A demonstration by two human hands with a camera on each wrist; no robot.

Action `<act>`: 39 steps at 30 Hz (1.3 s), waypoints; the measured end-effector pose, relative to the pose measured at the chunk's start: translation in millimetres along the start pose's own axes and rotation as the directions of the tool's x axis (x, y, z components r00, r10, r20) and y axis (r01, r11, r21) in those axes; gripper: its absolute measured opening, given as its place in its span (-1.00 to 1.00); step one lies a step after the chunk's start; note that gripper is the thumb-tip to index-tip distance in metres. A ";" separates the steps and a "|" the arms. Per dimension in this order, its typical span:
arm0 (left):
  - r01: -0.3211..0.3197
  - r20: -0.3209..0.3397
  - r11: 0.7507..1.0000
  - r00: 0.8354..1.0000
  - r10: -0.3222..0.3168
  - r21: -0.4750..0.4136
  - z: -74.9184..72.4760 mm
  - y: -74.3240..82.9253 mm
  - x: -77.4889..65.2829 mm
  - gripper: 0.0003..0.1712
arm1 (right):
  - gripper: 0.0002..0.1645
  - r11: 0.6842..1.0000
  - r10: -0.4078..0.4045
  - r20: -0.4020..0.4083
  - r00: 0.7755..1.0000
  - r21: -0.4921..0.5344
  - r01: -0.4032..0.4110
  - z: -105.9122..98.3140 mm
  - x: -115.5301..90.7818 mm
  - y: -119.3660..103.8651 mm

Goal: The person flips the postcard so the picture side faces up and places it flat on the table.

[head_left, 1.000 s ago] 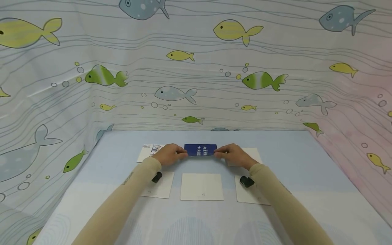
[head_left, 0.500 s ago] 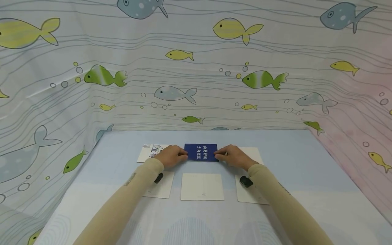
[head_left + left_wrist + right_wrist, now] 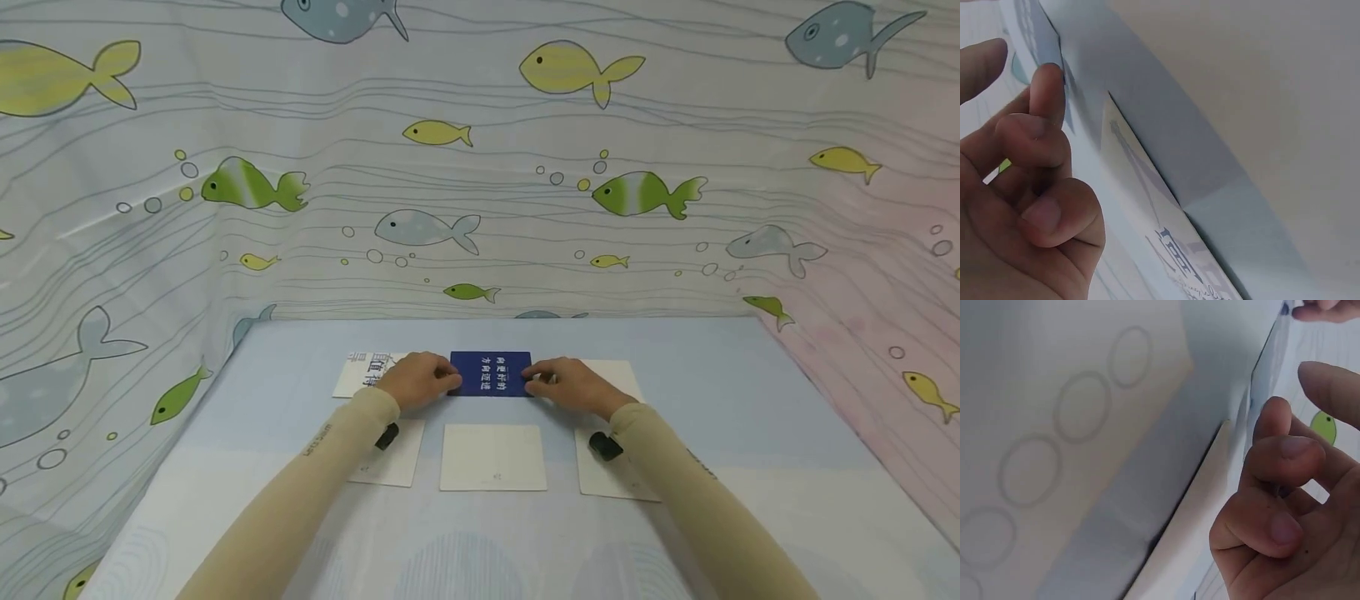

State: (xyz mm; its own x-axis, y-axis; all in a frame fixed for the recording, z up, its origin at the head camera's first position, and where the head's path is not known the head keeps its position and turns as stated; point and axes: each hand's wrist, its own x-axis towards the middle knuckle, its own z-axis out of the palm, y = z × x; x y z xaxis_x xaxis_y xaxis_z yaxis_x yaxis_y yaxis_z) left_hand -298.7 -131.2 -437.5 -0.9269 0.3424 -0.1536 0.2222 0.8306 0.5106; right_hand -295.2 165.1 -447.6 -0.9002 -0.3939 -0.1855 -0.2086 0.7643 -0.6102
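A dark blue card (image 3: 491,373) with white characters lies flat at the back middle of the table. My left hand (image 3: 418,380) is at its left edge, with the fingertips against or just over it. In the left wrist view that hand's thumb stands apart from the index finger, and the other fingers are loosely bent. My right hand (image 3: 576,386) is likewise at the card's right edge; the right wrist view has its thumb away from the index fingertip. Whether each fingertip still touches the card is hard to tell.
A white card with characters (image 3: 351,377) lies beside the left hand, partly covered. A plain card (image 3: 618,375) sits behind the right hand. In front are three pale cards: left (image 3: 401,458), middle (image 3: 492,458), right (image 3: 611,482). The forearms cover parts of the outer ones.
The blue card's near edge has come down from bent and raised to flat on the table, showing its whole face. Both hands have stayed at its sides with little movement.
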 end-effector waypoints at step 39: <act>-0.124 -0.064 0.988 0.990 0.130 0.089 55.8 105.0 61.8 -0.27 | -0.44 0.996 0.016 -0.157 0.988 0.087 -0.002 -58.1 -47.9 73.0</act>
State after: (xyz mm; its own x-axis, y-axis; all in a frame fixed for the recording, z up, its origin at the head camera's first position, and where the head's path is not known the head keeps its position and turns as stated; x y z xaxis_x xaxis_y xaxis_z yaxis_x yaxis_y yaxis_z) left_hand -315.8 1.7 -440.6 -0.9076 0.4186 -0.0321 0.3612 0.8176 0.4485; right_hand -289.5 269.4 -438.5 -0.9523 -0.2966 -0.0724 -0.1723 0.7177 -0.6747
